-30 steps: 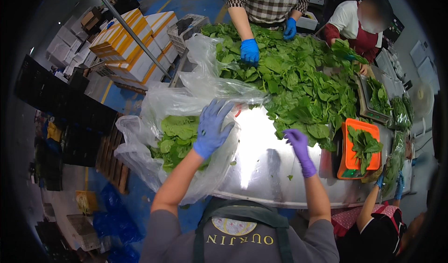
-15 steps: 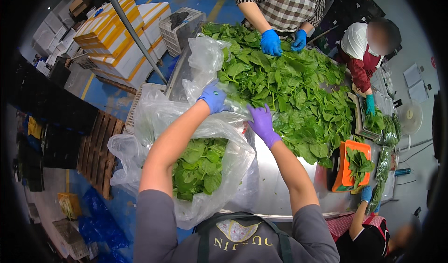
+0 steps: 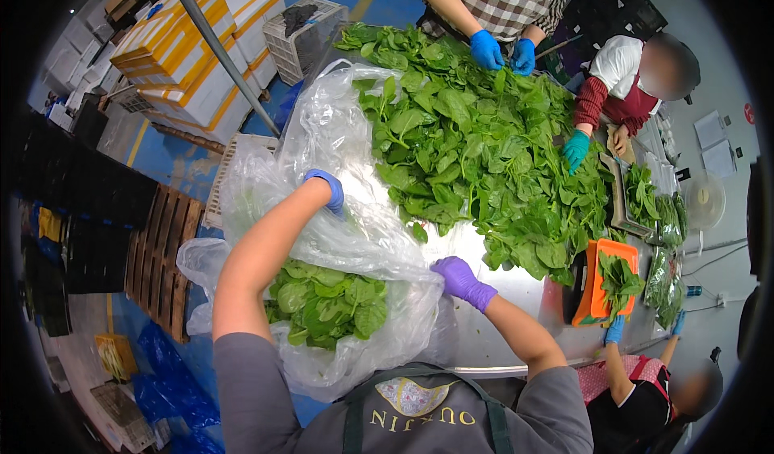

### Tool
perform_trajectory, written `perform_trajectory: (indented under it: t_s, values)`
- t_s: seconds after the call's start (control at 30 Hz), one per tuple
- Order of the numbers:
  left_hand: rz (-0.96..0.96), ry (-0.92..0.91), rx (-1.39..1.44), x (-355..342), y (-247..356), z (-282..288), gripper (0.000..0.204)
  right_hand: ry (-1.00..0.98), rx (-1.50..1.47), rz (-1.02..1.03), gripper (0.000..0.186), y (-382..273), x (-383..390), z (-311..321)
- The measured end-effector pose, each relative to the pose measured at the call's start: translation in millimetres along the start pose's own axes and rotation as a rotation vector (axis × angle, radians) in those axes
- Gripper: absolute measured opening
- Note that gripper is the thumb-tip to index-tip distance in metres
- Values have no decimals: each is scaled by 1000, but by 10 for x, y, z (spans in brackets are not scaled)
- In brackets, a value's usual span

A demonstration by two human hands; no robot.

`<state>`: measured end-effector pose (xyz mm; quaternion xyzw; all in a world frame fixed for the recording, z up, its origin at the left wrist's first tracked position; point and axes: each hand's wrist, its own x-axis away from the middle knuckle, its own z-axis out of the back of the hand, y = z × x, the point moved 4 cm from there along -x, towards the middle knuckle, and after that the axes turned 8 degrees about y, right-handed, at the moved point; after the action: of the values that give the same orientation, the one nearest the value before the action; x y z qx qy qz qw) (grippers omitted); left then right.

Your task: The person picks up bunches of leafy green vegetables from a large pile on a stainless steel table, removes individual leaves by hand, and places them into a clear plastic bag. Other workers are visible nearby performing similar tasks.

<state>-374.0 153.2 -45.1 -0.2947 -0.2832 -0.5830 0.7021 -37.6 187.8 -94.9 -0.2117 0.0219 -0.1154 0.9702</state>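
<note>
A large clear plastic bag lies at the table's left side, with green leafy vegetables inside its near part. My left hand, in a blue-violet glove, is closed on the bag's crumpled far side; its fingertips are partly hidden. My right hand, in a purple glove, pinches the bag's right edge. Just beyond my hands, a wide heap of loose leafy greens covers much of the metal table.
Across the table a person's blue-gloved hands hover over the heap. To the right, another worker's teal glove touches leaves. An orange tray holds greens at the table's right end. A slanted metal pole and foam boxes stand left.
My left hand has moved left and slightly nearer, my right hand nearer and slightly right. The bag has shifted, baring metal beside the heap. The teal-gloved hand has moved left onto the leaves.
</note>
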Motion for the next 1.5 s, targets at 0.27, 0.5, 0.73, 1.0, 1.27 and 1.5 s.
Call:
perform_trajectory:
  t_s: [0.27, 0.5, 0.73, 1.0, 1.27, 1.5]
  values:
    - [5, 241, 69, 219, 268, 520, 57, -362, 110, -209, 31, 161, -461, 750]
    - [0, 361, 152, 25, 263, 481, 49, 270, 344, -214, 96, -148, -2346, 1187]
    - [21, 171, 122, -93, 91, 243, 52, 28, 704, -339, 113, 190, -3283, 611]
    - [-22, 79, 121, -173, 40, 158, 56, -281, 558, -567, 103, 885, -3431, 579]
    - [-44, 21, 96, -257, 57, 94, 56, -70, 337, -611, 74, 899, -3250, 503]
    - [-25, 114, 155, -136, 57, 123, 52, 244, 331, -406, 32, 976, -3160, 431]
